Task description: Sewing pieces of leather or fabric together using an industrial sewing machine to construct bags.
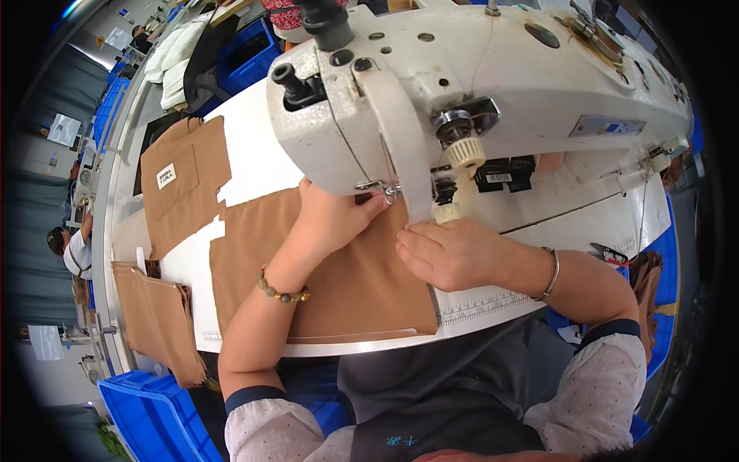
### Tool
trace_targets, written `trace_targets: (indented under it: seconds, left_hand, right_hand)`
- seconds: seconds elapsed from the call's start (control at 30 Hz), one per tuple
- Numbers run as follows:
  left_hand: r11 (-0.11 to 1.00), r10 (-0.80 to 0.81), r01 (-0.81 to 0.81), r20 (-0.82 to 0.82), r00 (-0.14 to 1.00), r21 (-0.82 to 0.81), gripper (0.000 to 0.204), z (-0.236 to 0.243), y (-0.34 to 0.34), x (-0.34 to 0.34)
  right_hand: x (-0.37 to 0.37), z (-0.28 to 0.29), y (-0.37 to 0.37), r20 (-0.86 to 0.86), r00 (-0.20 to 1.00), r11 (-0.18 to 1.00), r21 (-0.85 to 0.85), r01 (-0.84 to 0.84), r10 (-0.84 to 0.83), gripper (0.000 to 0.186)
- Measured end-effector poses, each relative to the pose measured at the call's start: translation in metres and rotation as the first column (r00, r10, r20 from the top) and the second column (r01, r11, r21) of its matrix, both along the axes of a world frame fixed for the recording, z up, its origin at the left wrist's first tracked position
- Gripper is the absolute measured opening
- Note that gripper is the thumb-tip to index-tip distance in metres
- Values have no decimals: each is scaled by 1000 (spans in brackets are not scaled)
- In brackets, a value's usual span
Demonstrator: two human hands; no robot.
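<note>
A brown fabric panel (354, 285) lies flat on the white sewing table, its far part under the head of a white sewing machine (323, 146). On it rests my left hand (331, 215), thumb stretched toward the presser foot (392, 192). Its other fingers are spread away from the thumb and partly hidden behind the machine head. My right hand (450, 250) is closed at the panel's right edge, fingers curled and pressed together on the cloth just in front of the machine. The needle's tip is hidden.
Left of the panel lies a brown piece with a white label (167, 175). A stack of brown pieces (158, 316) overhangs the table's left edge. Thread snips (608, 254) lie at the right, beside a printed ruler (493, 306). A blue crate (158, 416) stands below left.
</note>
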State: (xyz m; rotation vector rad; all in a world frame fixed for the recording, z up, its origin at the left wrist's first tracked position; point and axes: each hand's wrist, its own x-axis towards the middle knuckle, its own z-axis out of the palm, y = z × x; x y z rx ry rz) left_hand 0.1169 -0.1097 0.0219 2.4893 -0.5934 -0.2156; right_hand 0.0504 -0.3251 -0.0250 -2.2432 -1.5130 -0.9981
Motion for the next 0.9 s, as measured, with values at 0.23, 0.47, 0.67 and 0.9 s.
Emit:
trace_targets:
  seconds: [0.23, 0.47, 0.67, 0.9]
  left_hand:
    - [1000, -21, 22, 34, 999, -20, 23, -5, 2, 4]
    - [995, 6, -3, 33, 999, -97, 28, -14, 4, 9]
    - [995, -26, 29, 31, 999, -100, 29, -9, 0, 5]
    - [999, -27, 12, 327, 945, 47, 27, 5, 6, -26]
  right_hand:
    - [1, 6, 1, -33, 999, 1000, -23, 21, -22, 19]
    - [2, 5, -2, -40, 999, 999, -20, 36, -37, 18]
    - [2, 2, -1, -30, 999, 999, 20, 39, -38, 15]
    - [-11, 7, -2, -110, 994, 1000, 9, -5, 6, 11]
